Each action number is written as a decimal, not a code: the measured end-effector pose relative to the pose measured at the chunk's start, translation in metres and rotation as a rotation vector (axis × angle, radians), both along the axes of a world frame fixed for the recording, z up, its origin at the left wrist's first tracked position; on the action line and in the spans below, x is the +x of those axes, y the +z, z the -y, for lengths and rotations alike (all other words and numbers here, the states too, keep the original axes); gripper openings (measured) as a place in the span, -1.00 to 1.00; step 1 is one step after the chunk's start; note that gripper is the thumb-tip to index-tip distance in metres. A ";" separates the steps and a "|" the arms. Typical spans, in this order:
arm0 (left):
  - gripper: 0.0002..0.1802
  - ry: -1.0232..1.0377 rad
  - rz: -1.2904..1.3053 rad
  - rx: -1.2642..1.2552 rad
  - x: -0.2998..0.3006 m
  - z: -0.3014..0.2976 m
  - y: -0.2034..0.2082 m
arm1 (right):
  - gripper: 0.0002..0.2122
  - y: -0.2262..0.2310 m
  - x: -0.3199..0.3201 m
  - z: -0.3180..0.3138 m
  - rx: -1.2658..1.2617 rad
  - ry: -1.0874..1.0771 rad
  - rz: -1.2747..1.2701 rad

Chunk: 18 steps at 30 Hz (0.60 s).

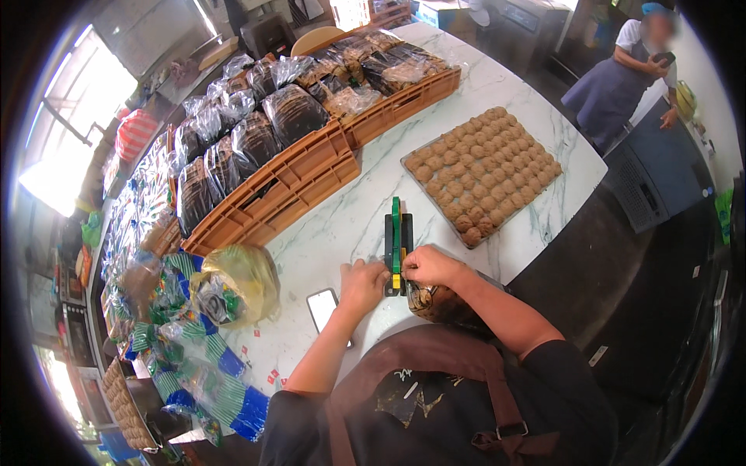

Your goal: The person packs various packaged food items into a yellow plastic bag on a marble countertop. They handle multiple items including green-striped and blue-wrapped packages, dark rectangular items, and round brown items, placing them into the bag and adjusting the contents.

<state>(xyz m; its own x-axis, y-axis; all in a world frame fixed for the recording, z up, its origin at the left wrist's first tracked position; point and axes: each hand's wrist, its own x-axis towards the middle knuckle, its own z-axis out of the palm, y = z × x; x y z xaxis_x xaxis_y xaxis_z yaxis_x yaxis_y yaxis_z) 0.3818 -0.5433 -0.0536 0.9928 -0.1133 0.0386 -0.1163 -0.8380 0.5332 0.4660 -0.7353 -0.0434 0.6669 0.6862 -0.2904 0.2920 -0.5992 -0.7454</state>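
A black and green bag-neck tape sealer with a yellow part at its near end stands on the table in front of me. My right hand pinches the gathered neck of a clear plastic bag of dark-streaked bread at the sealer's right side. The bag lies against the table's near edge, partly hidden under my right forearm. On the sealer's left, my left hand is closed, its fingertips pressed together beside the yellow part. What those fingers hold, if anything, is too small to make out.
Orange crates of bagged bread line the far left. A tray of brown dough balls sits at right. A phone, a yellowish plastic bag and printed wrappers lie at left. Another person stands at the far right.
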 end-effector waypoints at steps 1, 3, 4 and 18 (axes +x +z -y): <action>-0.87 0.028 0.036 -0.023 -0.001 0.000 -0.009 | -0.79 -0.007 0.003 -0.003 -0.046 0.009 -0.038; -0.87 0.045 -0.208 0.122 0.000 0.006 -0.029 | -0.80 -0.024 0.001 -0.014 -0.178 0.026 -0.016; -0.87 0.034 -0.331 0.194 0.002 0.006 -0.035 | -0.80 -0.032 0.000 -0.023 -0.260 0.033 0.055; -0.59 -0.197 0.257 0.091 -0.015 0.018 0.024 | -0.78 -0.036 -0.002 0.031 -0.285 0.087 0.065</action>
<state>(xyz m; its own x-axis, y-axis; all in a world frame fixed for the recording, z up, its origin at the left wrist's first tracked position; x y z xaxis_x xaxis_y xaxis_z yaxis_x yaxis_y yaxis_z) 0.3669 -0.5612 -0.0295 0.9104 -0.3168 0.2660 -0.4021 -0.8287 0.3893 0.4640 -0.7658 -0.0789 0.6328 0.6384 -0.4382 0.3929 -0.7524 -0.5287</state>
